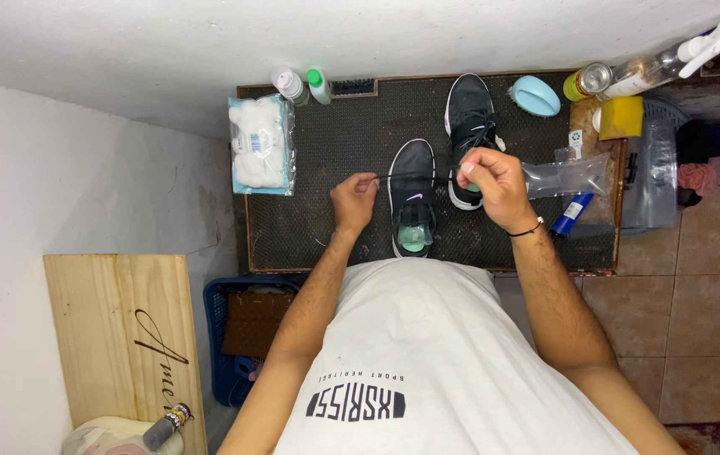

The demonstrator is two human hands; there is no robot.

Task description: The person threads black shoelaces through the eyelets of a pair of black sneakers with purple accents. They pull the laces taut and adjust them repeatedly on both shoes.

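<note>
Two dark sneakers lie on a black mat (326,227) on a small table. The nearer sneaker (411,181) has a pale green insert at its opening. The farther sneaker (469,114) lies just right of it. A dark shoelace (415,176) is stretched level between my hands, over the nearer sneaker. My left hand (353,200) pinches the lace's left end. My right hand (493,184) pinches the right end above the farther sneaker's heel.
A bag of cotton balls (260,143) lies at the mat's left. Small bottles (291,83) stand at the back. A blue bowl (535,94), can (588,80), spray bottle (668,61), yellow sponge (621,116) and clear plastic bag (566,175) crowd the right. A wooden board (124,337) and blue crate (233,337) sit at lower left.
</note>
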